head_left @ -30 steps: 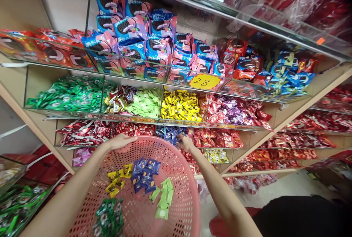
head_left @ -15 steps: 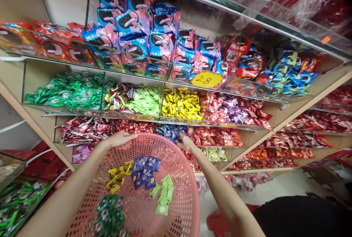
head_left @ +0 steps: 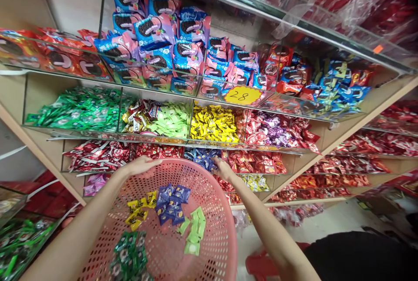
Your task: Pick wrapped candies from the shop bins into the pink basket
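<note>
A pink perforated basket (head_left: 225,229) is tilted toward the shelves, with my left hand (head_left: 143,165) gripping its far left rim. Inside it lie purple-blue packets (head_left: 171,205), yellow packets (head_left: 139,211), light green packets (head_left: 196,231) and dark green packets (head_left: 129,255) in separate groups. Just past the far rim, my right hand (head_left: 222,168) reaches to the right edge of the blue packets (head_left: 200,157) in a low shelf compartment. Its fingers are bent at the packets; whether anything is between them is too small to tell.
Shelves hold green candies (head_left: 81,107), yellow candies (head_left: 214,122) and blue cookie packs (head_left: 153,31) above the basket. A yellow price tag (head_left: 243,95) reads 28. Low at right are a red stool (head_left: 261,265) and a dark shape.
The shelves appear shifted slightly left in view. My right hand stays at the blue packets, with its fingers slightly moved. The basket and my left hand look the same.
</note>
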Demonstrator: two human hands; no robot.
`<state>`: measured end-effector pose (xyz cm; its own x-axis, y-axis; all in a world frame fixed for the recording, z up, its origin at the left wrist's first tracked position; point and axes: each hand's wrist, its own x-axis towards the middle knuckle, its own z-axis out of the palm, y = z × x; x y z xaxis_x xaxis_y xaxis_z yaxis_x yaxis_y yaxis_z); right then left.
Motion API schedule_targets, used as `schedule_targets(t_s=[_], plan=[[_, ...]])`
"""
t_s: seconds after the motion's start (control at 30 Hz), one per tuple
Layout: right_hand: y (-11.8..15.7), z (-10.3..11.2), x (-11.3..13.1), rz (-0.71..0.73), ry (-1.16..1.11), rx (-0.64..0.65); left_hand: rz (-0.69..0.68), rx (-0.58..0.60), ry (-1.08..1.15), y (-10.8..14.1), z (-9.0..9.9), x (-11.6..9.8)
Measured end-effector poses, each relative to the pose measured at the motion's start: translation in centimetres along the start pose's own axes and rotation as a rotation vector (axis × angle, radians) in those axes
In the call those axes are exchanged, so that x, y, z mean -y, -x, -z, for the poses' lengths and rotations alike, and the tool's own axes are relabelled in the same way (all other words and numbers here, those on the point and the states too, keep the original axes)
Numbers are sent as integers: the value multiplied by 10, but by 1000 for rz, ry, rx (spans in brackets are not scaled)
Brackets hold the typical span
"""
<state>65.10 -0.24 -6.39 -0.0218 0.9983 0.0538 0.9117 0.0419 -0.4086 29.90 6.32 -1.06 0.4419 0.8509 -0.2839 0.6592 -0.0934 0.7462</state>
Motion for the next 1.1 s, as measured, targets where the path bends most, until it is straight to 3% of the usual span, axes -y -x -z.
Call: schedule_targets(t_s=[0.2, 0.37, 0.5, 0.6, 0.7, 0.8, 0.93, 1.1], plan=[[7, -8, -5, 21, -200, -117, -29, -19, -25, -2, -1, -4], [18, 8, 14, 2, -774, -199, -2, 16, -9, 3, 0, -4], [38, 36, 49, 135, -924, -79, 22, -2, -8, 9, 1, -8], [52, 54, 76, 228, -851, 75, 36, -13, -6, 10, 0, -10], [59, 60, 96, 311, -730, 134, 17, -13, -1, 7, -1, -7], [59, 51, 106, 313, -741, 163, -29, -8, 7, 5, -2, -2], [50, 23, 112, 146, -852, 287, -44, 11, 25, 6, -2, 4], [33, -14, 118, 118, -714, 358, -87, -23, 12, 8, -2, 8]])
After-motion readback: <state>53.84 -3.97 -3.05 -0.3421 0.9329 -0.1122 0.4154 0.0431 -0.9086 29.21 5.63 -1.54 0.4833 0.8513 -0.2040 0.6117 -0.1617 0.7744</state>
